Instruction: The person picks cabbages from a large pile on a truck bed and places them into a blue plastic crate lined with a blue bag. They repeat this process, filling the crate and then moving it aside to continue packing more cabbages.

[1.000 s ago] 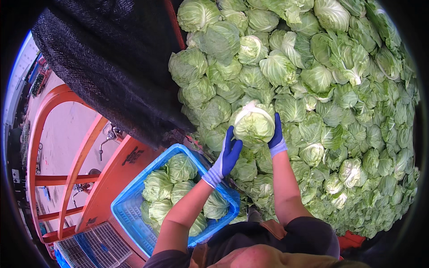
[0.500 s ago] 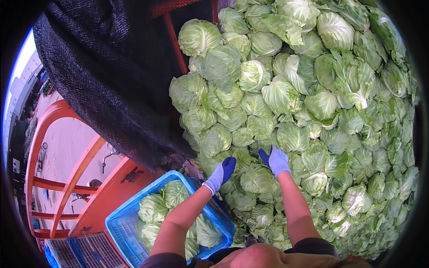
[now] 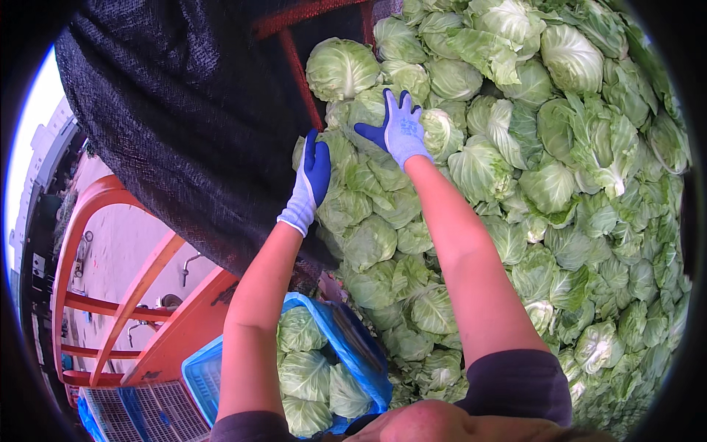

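Note:
Both my hands wear light-purple gloves with dark-blue palms. My left hand (image 3: 313,180) reaches up along the left edge of the cabbage heap, its fingers stretched out beside the outer heads. To its right, my right hand (image 3: 401,131) spreads its fingers over a green cabbage that it mostly hides; whether it touches the leaves I cannot tell. Nothing is gripped in either hand. A pale round cabbage (image 3: 342,68) lies just beyond them, and a whitish one (image 3: 443,136) sits close to my right hand. Other cabbages (image 3: 372,241) lie between and below my forearms.
A blue plastic crate (image 3: 324,313) holding several cabbages (image 3: 305,376) stands at the lower left, partly behind my left arm. Black netting (image 3: 177,118) hangs over the left side. Red-orange metal rails (image 3: 121,302) and a grey slatted crate (image 3: 151,412) are farther left.
Both hands have moved forward from the near part of the heap to its far left side. My left arm now crosses in front of the blue crate. The right fingers have spread.

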`<act>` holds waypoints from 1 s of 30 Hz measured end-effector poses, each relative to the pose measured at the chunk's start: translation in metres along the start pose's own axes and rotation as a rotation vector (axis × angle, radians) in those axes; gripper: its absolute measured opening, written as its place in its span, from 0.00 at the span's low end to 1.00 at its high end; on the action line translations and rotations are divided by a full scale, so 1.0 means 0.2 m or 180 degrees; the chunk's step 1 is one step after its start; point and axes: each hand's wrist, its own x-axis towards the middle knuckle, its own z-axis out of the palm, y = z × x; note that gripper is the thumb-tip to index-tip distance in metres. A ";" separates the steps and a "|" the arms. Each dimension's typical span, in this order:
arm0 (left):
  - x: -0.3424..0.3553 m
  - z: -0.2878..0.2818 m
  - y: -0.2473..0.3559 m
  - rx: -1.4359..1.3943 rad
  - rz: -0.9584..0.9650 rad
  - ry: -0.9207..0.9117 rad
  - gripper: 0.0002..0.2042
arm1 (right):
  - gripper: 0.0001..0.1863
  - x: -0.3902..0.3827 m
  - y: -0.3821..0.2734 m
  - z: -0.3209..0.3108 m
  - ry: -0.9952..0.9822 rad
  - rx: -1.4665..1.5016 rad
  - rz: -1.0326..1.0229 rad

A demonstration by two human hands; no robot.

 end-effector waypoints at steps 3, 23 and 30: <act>0.21 0.06 0.27 -0.0867 -0.0485 -0.0083 0.37 | 0.60 -0.13 0.12 0.07 0.0509 0.0136 -0.0114; -0.93 -0.08 0.55 -0.1766 -0.0787 -0.0099 0.29 | 0.34 -1.26 1.10 0.11 0.0960 -0.2984 -0.1589; -1.58 0.02 0.64 -0.0793 -0.0976 0.0049 0.42 | 0.35 -1.50 0.48 -0.15 0.4211 -1.2652 -0.2864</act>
